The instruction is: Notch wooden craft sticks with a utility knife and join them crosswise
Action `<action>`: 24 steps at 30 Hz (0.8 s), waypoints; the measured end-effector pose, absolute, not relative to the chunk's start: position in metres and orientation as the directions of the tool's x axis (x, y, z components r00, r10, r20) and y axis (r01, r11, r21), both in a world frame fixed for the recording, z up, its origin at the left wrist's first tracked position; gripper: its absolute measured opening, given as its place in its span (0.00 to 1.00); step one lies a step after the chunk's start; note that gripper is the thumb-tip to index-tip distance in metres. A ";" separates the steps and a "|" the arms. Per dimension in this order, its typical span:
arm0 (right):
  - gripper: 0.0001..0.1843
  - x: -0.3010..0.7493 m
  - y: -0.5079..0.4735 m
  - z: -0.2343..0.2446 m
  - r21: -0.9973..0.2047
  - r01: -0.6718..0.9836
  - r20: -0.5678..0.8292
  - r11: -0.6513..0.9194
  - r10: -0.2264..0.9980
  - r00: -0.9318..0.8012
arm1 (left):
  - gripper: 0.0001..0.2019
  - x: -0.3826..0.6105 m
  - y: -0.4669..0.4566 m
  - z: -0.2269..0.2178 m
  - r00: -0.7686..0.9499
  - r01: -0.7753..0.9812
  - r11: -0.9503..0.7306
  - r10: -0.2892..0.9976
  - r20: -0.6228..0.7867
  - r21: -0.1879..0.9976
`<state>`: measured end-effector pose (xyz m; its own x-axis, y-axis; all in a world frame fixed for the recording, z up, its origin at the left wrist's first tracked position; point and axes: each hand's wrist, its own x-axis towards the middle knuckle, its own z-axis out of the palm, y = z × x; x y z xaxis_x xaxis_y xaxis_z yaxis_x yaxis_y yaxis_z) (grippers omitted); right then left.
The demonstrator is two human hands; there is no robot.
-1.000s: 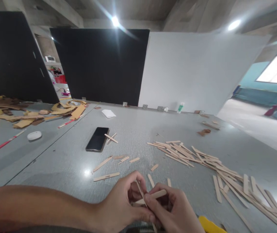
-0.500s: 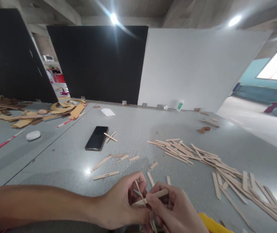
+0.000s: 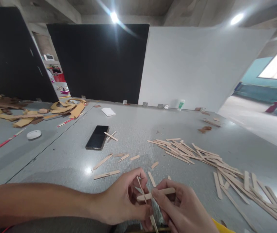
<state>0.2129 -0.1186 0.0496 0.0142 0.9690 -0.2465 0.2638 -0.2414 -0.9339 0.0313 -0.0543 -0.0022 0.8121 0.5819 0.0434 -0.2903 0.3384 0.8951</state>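
Note:
Near the table's front edge, my left hand (image 3: 121,202) is closed around a thin craft stick (image 3: 153,223) seen nearly edge-on, slanting from upper left to lower right. My right hand (image 3: 182,207) pinches a second, flat-on craft stick (image 3: 168,191) between thumb and fingers. The two sticks cross between my hands; whether they are joined there I cannot make out. Just beyond my fingertips lies a loose craft stick (image 3: 152,179). Broken stick pieces (image 3: 106,174) are scattered left of and beyond my hands.
A long pile of craft sticks (image 3: 208,158) spreads across the right side. A phone (image 3: 97,137) lies left of centre, with a crossed stick pair (image 3: 111,136) at its edge. Leather-like scraps (image 3: 24,123), a white case (image 3: 34,134) and a red-and-white pencil (image 3: 5,142) are farther left.
My right hand has shifted a little to the right with its stick, whose left end now shows past the crossing. My left hand stays nearly in place.

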 end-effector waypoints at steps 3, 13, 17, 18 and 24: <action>0.27 0.213 -0.118 0.047 -0.932 0.268 -0.241 -0.245 0.969 0.050 | 0.31 0.030 -0.052 -0.005 0.809 -0.287 0.324 0.586 0.047 0.901; 0.20 0.285 -0.087 0.086 -0.800 0.599 0.207 0.011 0.943 0.260 | 0.30 0.027 -0.049 -0.007 0.775 -0.336 0.315 0.628 0.071 0.888; 0.15 0.310 -0.065 0.068 -0.603 0.797 0.205 0.045 0.973 0.101 | 0.32 0.033 -0.049 -0.011 0.803 -0.340 0.330 0.590 0.089 0.880; 0.13 0.315 -0.060 0.061 -0.564 0.824 0.232 0.049 0.967 0.101 | 0.31 0.033 -0.048 -0.013 0.798 -0.343 0.326 0.596 0.090 0.881; 0.07 0.346 -0.042 0.029 -0.312 0.948 0.321 0.058 0.946 0.048 | 0.29 0.030 -0.045 -0.016 0.789 -0.305 0.294 0.611 0.067 0.906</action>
<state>0.3461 -0.0418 0.0292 0.0477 0.9457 0.3215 0.9483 0.0582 -0.3119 0.0296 -0.0455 -0.0161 0.7889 0.6109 0.0670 -0.3046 0.2939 0.9060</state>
